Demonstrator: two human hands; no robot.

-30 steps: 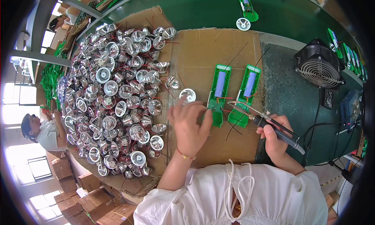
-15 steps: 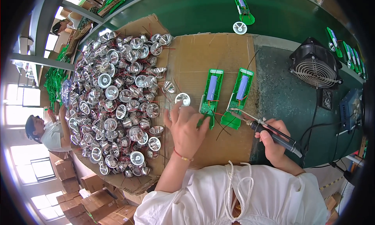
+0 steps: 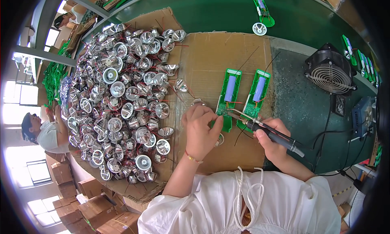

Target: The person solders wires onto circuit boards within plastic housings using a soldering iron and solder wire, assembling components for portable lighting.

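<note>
My right hand (image 3: 273, 139) grips a soldering iron (image 3: 280, 139) with a thin metal tube fixed alongside it. Its tip reaches the small circuit board at the lower part of the left green plastic housing (image 3: 226, 85). Close to that board, my left hand (image 3: 202, 132) is closed, thumb and fingers drawn together; what they pinch is hidden. Beyond its knuckles a silver reflector cup (image 3: 198, 102) shows partly, and a white ring-shaped part (image 3: 220, 140) peeks out beside the palm. Another green housing (image 3: 258, 91) lies to the right. Each housing carries a purple cylindrical battery.
A large heap of silver reflector cups (image 3: 130, 95) with thin wires covers the left. Cardboard (image 3: 219, 47) lies under the work. At the right stand a black fan (image 3: 330, 69) and a blue box (image 3: 363, 117) with cables. More green housings (image 3: 367, 65) lie far right. A person works at far left.
The iron's tip has moved left, from the right housing to the left housing's board. My left hand has closed up, and a white ring now shows beside it. The whole view has shifted slightly.
</note>
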